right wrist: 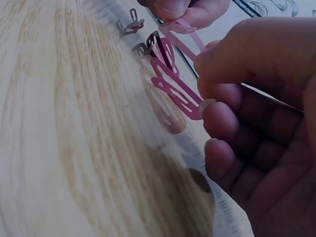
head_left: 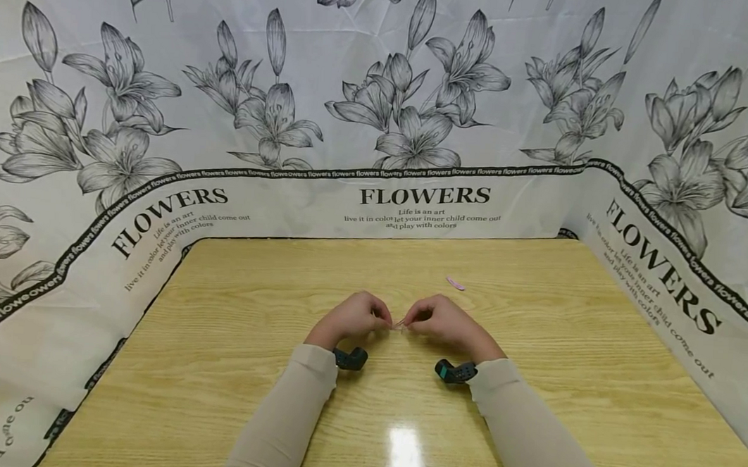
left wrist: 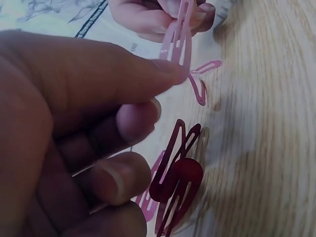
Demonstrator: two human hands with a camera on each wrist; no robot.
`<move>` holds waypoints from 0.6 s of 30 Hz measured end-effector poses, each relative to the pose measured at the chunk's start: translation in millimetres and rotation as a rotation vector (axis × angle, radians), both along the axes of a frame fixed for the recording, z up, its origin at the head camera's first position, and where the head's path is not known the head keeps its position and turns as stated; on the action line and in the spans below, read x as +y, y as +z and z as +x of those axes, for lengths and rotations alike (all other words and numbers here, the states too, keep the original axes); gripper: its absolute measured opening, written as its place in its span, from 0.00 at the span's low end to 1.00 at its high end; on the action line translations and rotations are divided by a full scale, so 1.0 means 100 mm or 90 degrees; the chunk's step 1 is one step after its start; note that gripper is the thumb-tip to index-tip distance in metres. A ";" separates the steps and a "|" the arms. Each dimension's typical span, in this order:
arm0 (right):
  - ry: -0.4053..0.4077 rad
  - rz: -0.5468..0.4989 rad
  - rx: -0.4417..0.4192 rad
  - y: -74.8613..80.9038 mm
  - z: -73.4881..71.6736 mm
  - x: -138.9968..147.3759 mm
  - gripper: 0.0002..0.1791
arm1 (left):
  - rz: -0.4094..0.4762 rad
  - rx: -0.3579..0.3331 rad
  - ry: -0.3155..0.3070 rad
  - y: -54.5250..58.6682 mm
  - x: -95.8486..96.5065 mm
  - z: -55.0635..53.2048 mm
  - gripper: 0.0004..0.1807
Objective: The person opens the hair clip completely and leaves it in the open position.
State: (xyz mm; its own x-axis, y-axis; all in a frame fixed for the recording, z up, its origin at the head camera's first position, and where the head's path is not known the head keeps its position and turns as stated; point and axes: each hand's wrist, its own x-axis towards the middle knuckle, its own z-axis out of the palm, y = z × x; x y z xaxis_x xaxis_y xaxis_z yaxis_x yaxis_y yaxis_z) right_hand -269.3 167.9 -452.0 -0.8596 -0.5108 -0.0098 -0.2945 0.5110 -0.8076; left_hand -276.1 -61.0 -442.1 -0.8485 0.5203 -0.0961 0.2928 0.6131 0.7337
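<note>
Both hands meet over the middle of the table, pinching opposite ends of a light pink snap hair clip (left wrist: 168, 47). My left hand (head_left: 357, 314) grips one end between thumb and forefinger, its other fingers loosely curled. The other end is pinched the same way by my right hand (head_left: 445, 322). Beneath the fingers, the left wrist view shows dark red snap clips (left wrist: 190, 170) overlapping one another, with a small pink clip (left wrist: 199, 94) spread in a V. Brighter pink clips (right wrist: 190, 111) appear beside the right fingertips in the right wrist view.
One pink clip (head_left: 454, 283) lies by itself on the wooden table (head_left: 270, 284), beyond the right hand. Small brownish clips (right wrist: 132, 22) show farther off in the right wrist view. A flower-printed curtain (head_left: 287, 201) borders the table at the back and sides.
</note>
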 end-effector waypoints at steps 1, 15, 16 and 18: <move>0.003 0.004 0.002 0.00 0.00 0.00 0.04 | -0.009 0.005 -0.001 0.01 0.01 0.00 0.05; 0.012 0.043 -0.005 0.01 0.06 -0.02 0.04 | -0.086 0.058 -0.036 0.03 0.07 0.05 0.05; 0.011 0.047 -0.003 0.01 0.06 -0.03 0.04 | -0.092 0.061 -0.038 0.03 0.08 0.05 0.05; 0.008 0.055 0.003 0.00 0.06 -0.02 0.04 | -0.100 0.064 -0.038 0.03 0.08 0.06 0.05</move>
